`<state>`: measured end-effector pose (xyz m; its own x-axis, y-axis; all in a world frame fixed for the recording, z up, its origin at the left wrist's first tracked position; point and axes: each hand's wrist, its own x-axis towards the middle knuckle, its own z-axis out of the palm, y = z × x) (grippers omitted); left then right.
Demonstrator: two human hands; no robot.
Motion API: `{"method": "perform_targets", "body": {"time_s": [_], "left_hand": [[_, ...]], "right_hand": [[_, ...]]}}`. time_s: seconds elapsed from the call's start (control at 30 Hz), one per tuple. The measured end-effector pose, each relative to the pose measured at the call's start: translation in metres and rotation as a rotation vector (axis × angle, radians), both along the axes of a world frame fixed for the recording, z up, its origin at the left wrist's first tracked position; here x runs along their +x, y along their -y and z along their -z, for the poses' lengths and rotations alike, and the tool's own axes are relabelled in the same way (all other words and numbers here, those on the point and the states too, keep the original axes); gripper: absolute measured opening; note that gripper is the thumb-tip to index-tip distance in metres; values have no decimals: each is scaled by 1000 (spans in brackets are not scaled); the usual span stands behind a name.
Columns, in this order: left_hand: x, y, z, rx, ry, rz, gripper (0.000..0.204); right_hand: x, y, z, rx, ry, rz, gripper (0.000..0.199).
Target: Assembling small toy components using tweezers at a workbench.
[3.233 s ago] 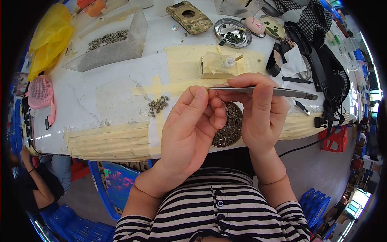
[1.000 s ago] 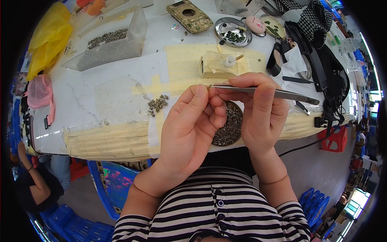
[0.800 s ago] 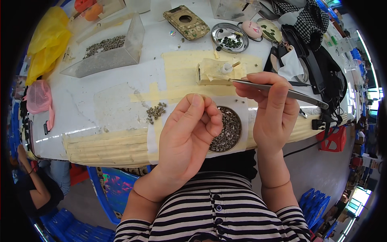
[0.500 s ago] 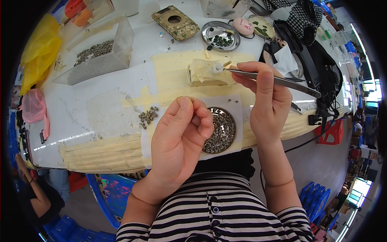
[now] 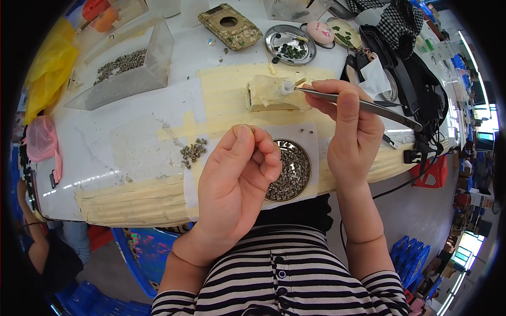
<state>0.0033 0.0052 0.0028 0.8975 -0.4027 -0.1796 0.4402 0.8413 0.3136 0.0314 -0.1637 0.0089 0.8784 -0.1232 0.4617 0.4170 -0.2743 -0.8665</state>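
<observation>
My right hand (image 5: 354, 124) grips a pair of metal tweezers (image 5: 371, 107). Their tips reach a small whitish cap-like piece (image 5: 287, 88) on a block wrapped in yellowish tape (image 5: 263, 94). Closed at the fingertips, my left hand (image 5: 237, 176) is held over the table's near side; whatever it pinches is too small or hidden to make out. Partly behind that hand stands a round metal dish (image 5: 292, 176) full of small grey metal parts. A loose heap of similar parts (image 5: 193, 151) lies to the left of my left hand.
A clear bin (image 5: 118, 87) with more small parts stands at the left. Farther back are a camouflage-patterned box (image 5: 230, 26) and a round metal tray (image 5: 291, 55) with dark green pieces. A pink mesh bag (image 5: 40, 138) lies at the left edge, black straps (image 5: 421, 116) at the right.
My hands and the tweezers have kept nearly the same pose, while the view has shifted very slightly. At the lower left, another person's arm has moved.
</observation>
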Motion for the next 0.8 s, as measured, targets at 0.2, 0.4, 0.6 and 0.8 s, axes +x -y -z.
{"method": "perform_targets", "body": {"time_s": [0.2, 0.4, 0.6, 0.8], "left_hand": [[0, 0, 1, -5, 5, -3, 20], [0, 1, -2, 10, -8, -13, 21], [-1, 4, -3, 6, -7, -23, 24], [-1, 2, 0, -4, 24, -16, 28]], "right_hand": [[-1, 0, -1, 10, 3, -5, 40], [-15, -2, -8, 36, 61, -102, 45], [-22, -17, -10, 180, 0, -272, 35], [-22, -26, -9, 289, -37, -288, 34]]}}
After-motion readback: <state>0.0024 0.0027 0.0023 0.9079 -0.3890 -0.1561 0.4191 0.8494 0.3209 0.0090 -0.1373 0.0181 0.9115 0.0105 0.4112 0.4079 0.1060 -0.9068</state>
